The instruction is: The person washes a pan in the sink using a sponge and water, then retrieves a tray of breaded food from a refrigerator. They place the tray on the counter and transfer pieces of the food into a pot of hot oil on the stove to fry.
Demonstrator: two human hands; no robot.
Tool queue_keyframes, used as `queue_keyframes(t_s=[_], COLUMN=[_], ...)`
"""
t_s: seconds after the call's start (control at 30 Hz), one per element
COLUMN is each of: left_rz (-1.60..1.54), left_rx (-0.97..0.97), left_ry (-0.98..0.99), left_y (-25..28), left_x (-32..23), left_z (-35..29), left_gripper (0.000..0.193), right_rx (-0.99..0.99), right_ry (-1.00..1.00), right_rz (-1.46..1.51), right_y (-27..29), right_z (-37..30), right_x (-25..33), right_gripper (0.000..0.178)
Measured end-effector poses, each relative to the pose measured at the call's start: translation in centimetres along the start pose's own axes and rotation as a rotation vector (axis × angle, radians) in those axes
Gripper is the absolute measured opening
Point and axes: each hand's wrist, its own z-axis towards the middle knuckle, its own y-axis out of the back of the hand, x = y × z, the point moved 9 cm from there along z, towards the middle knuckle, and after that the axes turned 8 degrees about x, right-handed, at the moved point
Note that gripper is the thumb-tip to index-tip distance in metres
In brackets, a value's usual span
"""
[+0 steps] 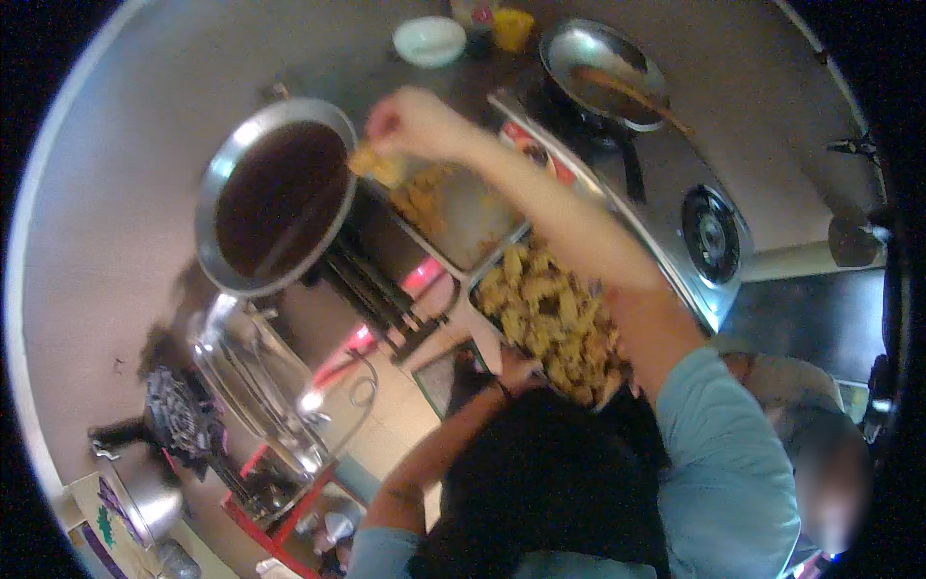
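My right hand reaches across to the right rim of a wide metal pan of dark brown liquid. Its fingers are closed on a yellowish piece of food that hangs beside that rim; motion blur hides its exact kind. Low in front of my dark apron, my left hand grips the near left edge of a metal tray. Yellow, browned food pieces are heaped in this tray. Just beyond it stands a second metal tray, with smaller golden bits along its left side.
A stove stands to the right, bearing a wok with a wooden-handled utensil. Behind the trays are a white bowl and a yellow container. Another person is close at my right. A metal pot sits lower left.
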Motion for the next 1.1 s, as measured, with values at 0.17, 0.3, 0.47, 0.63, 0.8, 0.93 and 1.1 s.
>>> queue_keyframes(t_s=[0.17, 0.3, 0.47, 0.63, 0.8, 0.93, 1.1], left_rz=[-0.236, -0.899, -0.440, -0.757, -0.630, -0.636, -0.839], left_rx=[-0.016, -0.169, -0.149, -0.236, -0.210, -0.234, -0.295], left_ry=[0.018, 0.467, 0.087, 0.334, 0.150, 0.361, 0.432], left_y=[-0.3, -1.6, 0.2, -0.5, 0.0, -0.1, -0.9], left_x=[-1.9, 1.2, -2.8, -0.2, -1.5, -1.5, -2.5], left_z=[-0.7, -1.5, -0.5, -1.3, -0.5, -1.5, -2.3], left_gripper=[0.035, 0.033, 0.012, 0.021, 0.021, 0.019, 0.018], right_rx=[0.261, 0.393, 0.300, 0.280, 0.274, 0.272, 0.110], right_ry=[0.111, 0.036, 0.118, -0.011, -0.079, -0.144, -0.105], right_rz=[-0.108, -0.174, -0.235, -0.206, -0.124, -0.240, -0.126], right_y=[-1.2, -4.0, -7.1, -9.1, -10.8, -12.7, -10.4], right_z=[5.2, 7.7, 8.0, 8.1, 9.5, 10.3, 9.0], right_x=[4.7, 3.6, 3.6, 2.7, 1.9, 1.4, 1.4], right_gripper=[0.029, 0.031, 0.029, 0.020, 0.021, 0.023, 0.018])
